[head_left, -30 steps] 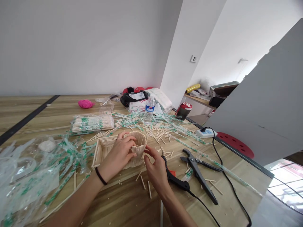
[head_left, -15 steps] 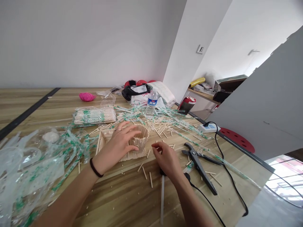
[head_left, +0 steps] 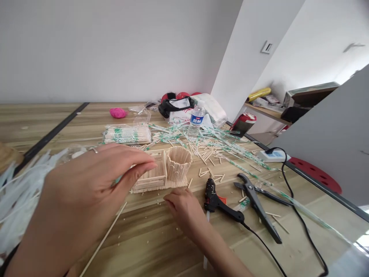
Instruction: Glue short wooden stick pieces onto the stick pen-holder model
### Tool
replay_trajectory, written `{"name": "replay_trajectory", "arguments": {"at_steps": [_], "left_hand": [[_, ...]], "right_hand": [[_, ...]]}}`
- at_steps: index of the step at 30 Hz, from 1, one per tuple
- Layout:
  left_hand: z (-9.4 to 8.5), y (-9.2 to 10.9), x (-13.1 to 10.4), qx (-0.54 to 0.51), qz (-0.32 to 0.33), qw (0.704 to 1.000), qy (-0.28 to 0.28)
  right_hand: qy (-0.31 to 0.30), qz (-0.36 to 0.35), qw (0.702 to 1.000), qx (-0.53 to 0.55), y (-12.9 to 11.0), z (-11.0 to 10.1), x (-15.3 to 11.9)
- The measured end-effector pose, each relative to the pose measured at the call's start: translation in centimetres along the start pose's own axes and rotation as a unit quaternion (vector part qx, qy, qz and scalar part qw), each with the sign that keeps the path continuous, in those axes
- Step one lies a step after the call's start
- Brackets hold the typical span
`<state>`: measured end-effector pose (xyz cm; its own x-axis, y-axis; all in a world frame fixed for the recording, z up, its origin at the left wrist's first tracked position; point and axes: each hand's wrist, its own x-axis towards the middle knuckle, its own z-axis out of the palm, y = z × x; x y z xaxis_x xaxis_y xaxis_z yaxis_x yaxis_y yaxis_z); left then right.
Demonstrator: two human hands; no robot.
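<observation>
My left hand [head_left: 95,184] is raised close to the camera, thumb and fingertips pinched together; what lies between them, if anything, is too small to name. Beyond its fingertips stands a wooden-stick box [head_left: 152,180], joined on one base with a round stick cup [head_left: 178,165]. My right hand [head_left: 186,206] rests low at the front of the cup, fingers curled in, their tips hidden. To its right lies a black glue gun [head_left: 216,202] with a clear glue stick at its rear. A long thin stick [head_left: 105,236] is on the table below my left hand.
Pliers [head_left: 259,206] lie right of the glue gun, with a cable nearby. Behind are a bagged stick bundle [head_left: 127,134], scattered cut sticks and wrappers, a water bottle [head_left: 196,119] and pink yarn [head_left: 118,112]. Plastic wrapping and glue sticks lie at the left.
My left hand has left the cup, come up toward the camera and closed into a pinch. My right hand has shifted left, uncovering the glue gun. The view has turned somewhat.
</observation>
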<state>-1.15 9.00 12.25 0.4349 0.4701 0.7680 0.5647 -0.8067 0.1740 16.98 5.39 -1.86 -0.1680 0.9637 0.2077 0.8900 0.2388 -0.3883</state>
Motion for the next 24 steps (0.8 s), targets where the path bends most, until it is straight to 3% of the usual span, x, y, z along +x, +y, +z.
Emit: {"name": "replay_trajectory", "arguments": {"at_steps": [3, 7, 13, 19, 24], "left_hand": [[0.2, 0.4, 0.1, 0.077, 0.041, 0.996, -0.001], [0.2, 0.7, 0.3, 0.082, 0.069, 0.994, -0.002], [-0.4, 0.5, -0.1, 0.037, 0.07, 0.997, -0.02], [-1.2, 0.8, -0.2, 0.026, 0.036, 0.999, -0.001], [-1.9, 1.0, 0.1, 0.02, 0.039, 0.999, -0.009]], "right_hand": [[-0.006, -0.005, 1.0, -0.002, -0.8, 1.2, -0.1], [-0.006, 0.001, 1.0, -0.004, -0.7, 2.3, -0.1], [-0.002, 0.005, 1.0, 0.004, -0.7, 2.8, 0.0], [0.0, 0.005, 1.0, 0.002, -0.9, 2.6, 0.0], [-0.014, -0.026, 0.999, -0.019, -2.0, 2.6, 0.5]]}}
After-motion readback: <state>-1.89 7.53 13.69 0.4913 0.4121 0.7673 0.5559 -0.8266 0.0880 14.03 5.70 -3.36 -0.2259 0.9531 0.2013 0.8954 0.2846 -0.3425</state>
